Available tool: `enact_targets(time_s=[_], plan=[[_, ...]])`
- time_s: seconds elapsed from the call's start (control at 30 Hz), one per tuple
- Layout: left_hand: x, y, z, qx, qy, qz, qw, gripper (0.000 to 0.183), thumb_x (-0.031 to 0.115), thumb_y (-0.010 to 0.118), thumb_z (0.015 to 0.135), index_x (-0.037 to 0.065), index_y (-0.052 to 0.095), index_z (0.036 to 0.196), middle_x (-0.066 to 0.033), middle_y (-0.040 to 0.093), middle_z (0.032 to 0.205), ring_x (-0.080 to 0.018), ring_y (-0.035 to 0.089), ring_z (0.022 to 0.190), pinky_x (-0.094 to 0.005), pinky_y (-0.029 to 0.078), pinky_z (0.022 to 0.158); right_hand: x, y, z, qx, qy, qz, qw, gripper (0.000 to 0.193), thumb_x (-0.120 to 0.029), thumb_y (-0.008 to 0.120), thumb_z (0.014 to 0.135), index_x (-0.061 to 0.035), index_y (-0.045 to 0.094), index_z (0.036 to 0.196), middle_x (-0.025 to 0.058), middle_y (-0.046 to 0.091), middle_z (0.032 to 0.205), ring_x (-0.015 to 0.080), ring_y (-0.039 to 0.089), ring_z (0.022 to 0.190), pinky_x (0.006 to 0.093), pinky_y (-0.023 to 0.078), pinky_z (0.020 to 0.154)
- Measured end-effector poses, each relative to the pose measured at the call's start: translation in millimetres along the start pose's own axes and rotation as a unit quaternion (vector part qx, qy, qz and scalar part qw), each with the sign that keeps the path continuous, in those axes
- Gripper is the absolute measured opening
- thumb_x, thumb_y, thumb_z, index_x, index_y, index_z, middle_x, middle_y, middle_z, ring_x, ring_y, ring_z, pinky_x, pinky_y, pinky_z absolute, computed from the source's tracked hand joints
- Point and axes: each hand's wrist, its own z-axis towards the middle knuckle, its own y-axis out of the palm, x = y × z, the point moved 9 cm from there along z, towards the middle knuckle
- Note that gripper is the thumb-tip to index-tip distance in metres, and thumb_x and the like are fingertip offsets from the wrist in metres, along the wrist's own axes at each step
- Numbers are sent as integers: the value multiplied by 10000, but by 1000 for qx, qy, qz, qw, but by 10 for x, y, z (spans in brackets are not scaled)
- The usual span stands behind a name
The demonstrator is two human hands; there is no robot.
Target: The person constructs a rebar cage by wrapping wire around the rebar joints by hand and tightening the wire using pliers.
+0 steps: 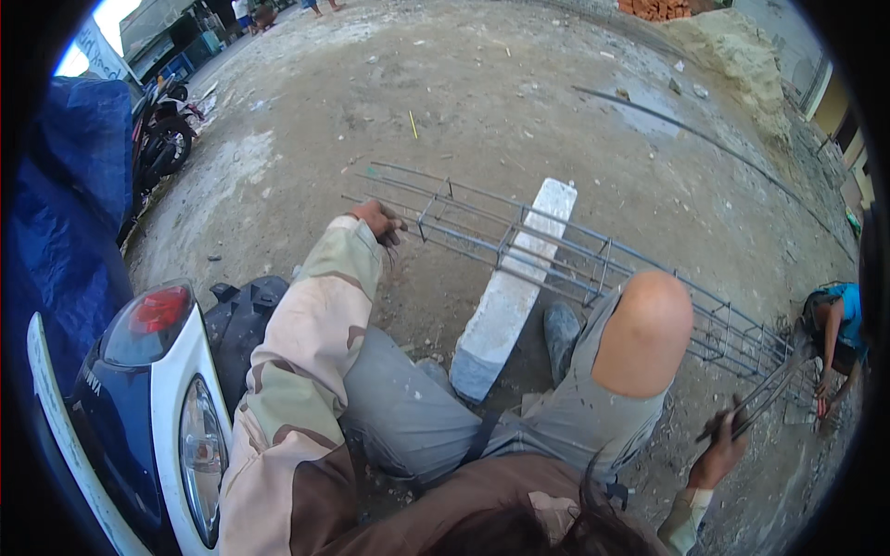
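A long rebar cage (556, 255), made of thin bars and rectangular stirrups, runs slantwise from centre left to lower right. My left hand (375, 222) is at its left end, fingers closed; thin dark wires (391, 250) hang below them. A pale concrete block (505, 301), long and narrow, lies under the cage between my legs. Off to the right, my right hand (721, 454) grips a dark tool with long thin prongs (765, 394), whose exact kind I cannot make out. Its far end overlaps the cage's right end.
A parked motorbike's tail (153, 371) stands close on my left, beside a blue tarp (69, 185). Another person (839, 320) crouches at the right, hands low near the cage's far end. A long dark bar (695, 130) lies on the dirt ground; bricks (654, 9) are stacked beyond.
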Motion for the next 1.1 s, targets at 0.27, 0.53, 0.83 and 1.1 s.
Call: enact_targets(time_s=[0.27,0.53,0.83,1.1], plan=[[164,-18,-172,26,15,35,999,304,94,574,955,123,703,1229,-54,754,852,-97,645,641,-262,534,615,-1526,3280,-805,-431,49,164,886,301,-165,597,975,0,646,1222,47,691,841,44,514,529,211,415,487],[284,-22,-394,98,59,135,984,318,40,581,929,120,711,1207,-88,763,854,-152,724,702,-305,582,710,81,5223,-2352,-469,506,145,710,218,-53,517,992,59,493,1177,176,673,953,298,716,726,379,603,620],[484,-14,-471,84,48,184,978,269,47,602,922,19,707,1168,-95,756,819,-173,732,720,-318,582,715,167,5691,-2545,-477,533,270,645,399,-52,504,998,-51,347,1364,161,459,1283,364,560,1190,608,515,871],[475,-65,-493,67,30,155,985,277,14,597,899,5,708,1152,-101,757,817,-163,735,715,-308,584,708,179,5703,-2644,-445,517,288,671,416,-71,510,1001,-67,353,1386,126,490,1229,323,573,1168,590,515,867]])
